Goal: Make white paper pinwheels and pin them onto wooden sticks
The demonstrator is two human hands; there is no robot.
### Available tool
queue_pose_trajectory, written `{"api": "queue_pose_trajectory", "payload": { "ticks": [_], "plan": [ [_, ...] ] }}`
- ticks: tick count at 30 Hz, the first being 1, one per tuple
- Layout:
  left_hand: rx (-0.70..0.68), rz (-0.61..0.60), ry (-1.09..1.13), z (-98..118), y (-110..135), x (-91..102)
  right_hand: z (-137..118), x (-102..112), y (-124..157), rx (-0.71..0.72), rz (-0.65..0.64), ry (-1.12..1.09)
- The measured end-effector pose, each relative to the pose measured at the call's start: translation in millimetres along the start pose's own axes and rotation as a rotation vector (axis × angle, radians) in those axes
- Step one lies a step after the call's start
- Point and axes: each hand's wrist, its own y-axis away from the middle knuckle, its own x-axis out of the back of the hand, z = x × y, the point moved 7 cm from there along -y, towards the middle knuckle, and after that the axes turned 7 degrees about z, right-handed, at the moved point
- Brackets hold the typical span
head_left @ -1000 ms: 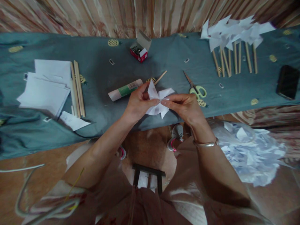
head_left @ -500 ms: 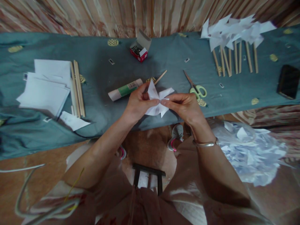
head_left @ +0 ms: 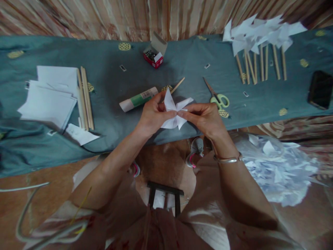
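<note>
A white paper pinwheel (head_left: 170, 103) is held over the table's near edge, its folded blades spread out. My left hand (head_left: 153, 113) grips it from the left, thumb pressed at the centre. From the right, my right hand (head_left: 204, 118) pinches the same centre, so both thumbs meet there and cover it. Behind the paper a thin wooden stick (head_left: 178, 84) lies on the cloth. A green and white glue stick (head_left: 138, 99) rests just beyond my left hand. Scissors with green handles (head_left: 220, 100) lie beyond my right hand, blades apart from the paper.
An open red box of small metal pins (head_left: 153, 59) stands at the back. White paper sheets (head_left: 49, 104) and wooden sticks (head_left: 87, 100) lie left. Finished pinwheels (head_left: 260, 34) and a phone (head_left: 320, 89) are at right. A plastic bag of paper scraps (head_left: 279, 166) sits below.
Both hands keep their hold on the pinwheel in nearly the same pose. The whole view has shifted very slightly; nothing else visibly differs.
</note>
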Motion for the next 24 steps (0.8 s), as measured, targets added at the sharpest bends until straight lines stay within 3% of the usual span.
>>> {"api": "queue_pose_trajectory", "payload": {
  "ticks": [8, 15, 24],
  "plan": [
    [0.016, 0.016, -0.001, 0.2, 1.2, 1.1, -0.4, -2.2, -0.4, -0.052, -0.020, -0.072],
    [0.009, 0.046, 0.076, 2.9, 1.6, 2.4, 7.2, -7.4, 1.0, -0.219, -0.052, -0.280],
    [-0.006, 0.070, 0.070, 3.2, 1.8, 4.0, 6.0, -15.5, -0.8, -0.215, -0.041, -0.342]
  ]
}}
